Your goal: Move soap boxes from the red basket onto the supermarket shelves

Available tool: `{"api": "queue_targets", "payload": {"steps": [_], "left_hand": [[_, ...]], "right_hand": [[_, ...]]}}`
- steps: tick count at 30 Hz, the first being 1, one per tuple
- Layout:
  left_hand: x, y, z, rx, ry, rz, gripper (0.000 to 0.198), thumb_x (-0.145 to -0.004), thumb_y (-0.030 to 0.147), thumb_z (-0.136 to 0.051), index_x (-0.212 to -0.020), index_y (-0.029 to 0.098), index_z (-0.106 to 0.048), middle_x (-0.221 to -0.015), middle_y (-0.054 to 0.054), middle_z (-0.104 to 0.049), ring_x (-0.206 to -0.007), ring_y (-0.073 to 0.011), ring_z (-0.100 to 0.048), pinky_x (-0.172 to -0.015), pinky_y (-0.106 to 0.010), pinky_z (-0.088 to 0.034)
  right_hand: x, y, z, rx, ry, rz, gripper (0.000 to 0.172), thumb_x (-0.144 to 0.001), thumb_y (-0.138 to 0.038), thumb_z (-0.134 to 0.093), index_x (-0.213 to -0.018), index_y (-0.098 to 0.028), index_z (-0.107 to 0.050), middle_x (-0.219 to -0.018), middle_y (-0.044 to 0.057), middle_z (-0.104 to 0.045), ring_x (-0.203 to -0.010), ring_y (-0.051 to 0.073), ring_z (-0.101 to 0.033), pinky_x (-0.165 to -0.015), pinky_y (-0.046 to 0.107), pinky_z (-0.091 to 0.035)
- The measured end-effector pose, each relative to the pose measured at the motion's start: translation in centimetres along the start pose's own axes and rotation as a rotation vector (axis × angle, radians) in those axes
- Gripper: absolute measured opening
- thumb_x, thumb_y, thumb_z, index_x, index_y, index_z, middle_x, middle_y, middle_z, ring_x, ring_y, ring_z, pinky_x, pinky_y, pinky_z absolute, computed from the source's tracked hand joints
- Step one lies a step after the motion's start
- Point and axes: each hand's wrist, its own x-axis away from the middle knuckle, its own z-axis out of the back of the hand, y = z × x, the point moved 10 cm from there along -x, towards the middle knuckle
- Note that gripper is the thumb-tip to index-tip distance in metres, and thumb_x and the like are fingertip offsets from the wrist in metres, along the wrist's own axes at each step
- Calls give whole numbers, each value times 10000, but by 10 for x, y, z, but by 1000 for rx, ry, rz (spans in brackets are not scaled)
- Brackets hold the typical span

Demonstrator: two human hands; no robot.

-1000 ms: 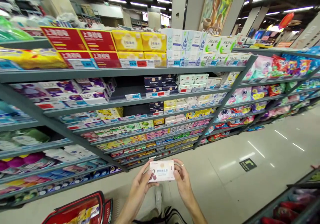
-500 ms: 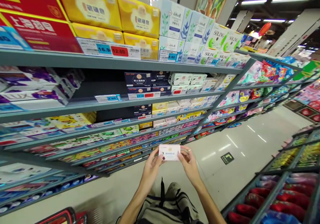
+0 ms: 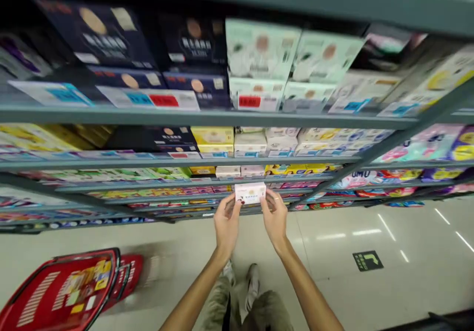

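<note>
held box (image 3: 250,193): pale pink, bluish lettering | basket (image 3: 70,266): red, black rim (image 3: 117,264) | shelves (image 3: 207,119): grey

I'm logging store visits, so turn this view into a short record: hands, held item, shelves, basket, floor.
Left hand: holds the left end of a pale box
Right hand: holds its right end; a ring on one finger
Held item: small and flat, printed face up; lettering too small to read surely
Shelves: grey, several tiers of packaged goods, price tags along the edges
Basket: red, at the person's left, packs inside
Floor: pale, glossy; dark arrow sign at right
</note>
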Motion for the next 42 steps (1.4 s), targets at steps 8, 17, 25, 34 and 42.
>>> {"api": "queue_targets", "payload": {"steps": [8, 17, 25, 34, 42], "left_hand": [[-39, -31, -32, -86, 23, -314, 448, -944, 350, -674, -1374, 233, -629, -1463, -110, -580, -1358, -234, -565, -1144, -375, -486], [-66, -9, -28, -259, 139, -591, 357, -974, 310, -626, -1326, 275, -675, -1315, -72, -627, -1219, -216, -633, -1037, -360, -554], [-77, -10, -36, -284, 130, -666, 379, -986, 315, -600, -1357, 249, -643, -1335, -82, -606, -1218, -214, -632, -1019, -337, -555], [-85, -16, -38, -294, 148, -684, 389, -988, 347, -593, -1363, 252, -633, -1363, -83, -582, -1225, -220, -635, -1063, -363, -542], [-88, -25, -41, -289, 107, -671, 450, -999, 402, -571, -1420, 244, -558, -1437, -99, -566, -1345, -252, -566, -1156, -413, -473]], "right_hand": [[-38, 35, -15, 143, 112, 245, 472, -994, -364, -584, -1455, -273, -545, -1461, 111, -508, -1345, 239, -536, -1139, 473, -469], [-49, 33, -35, 188, 60, 338, 516, -1007, -381, -553, -1513, -347, -460, -1456, 81, -509, -1356, 270, -513, -1131, 510, -466], [-51, 35, -46, 217, 62, 376, 591, -1012, -377, -542, -1569, -337, -348, -1493, 109, -430, -1356, 271, -503, -1094, 499, -501], [-49, 36, -55, 287, 31, 389, 608, -1048, -407, -432, -1611, -312, -221, -1599, 114, -352, -1497, 296, -357, -1189, 567, -388], [-34, 33, -65, 351, -18, 490, 568, -1057, -303, -411, -1601, -287, -247, -1674, 98, -260, -1558, 270, -256, -1250, 574, -292]]}}
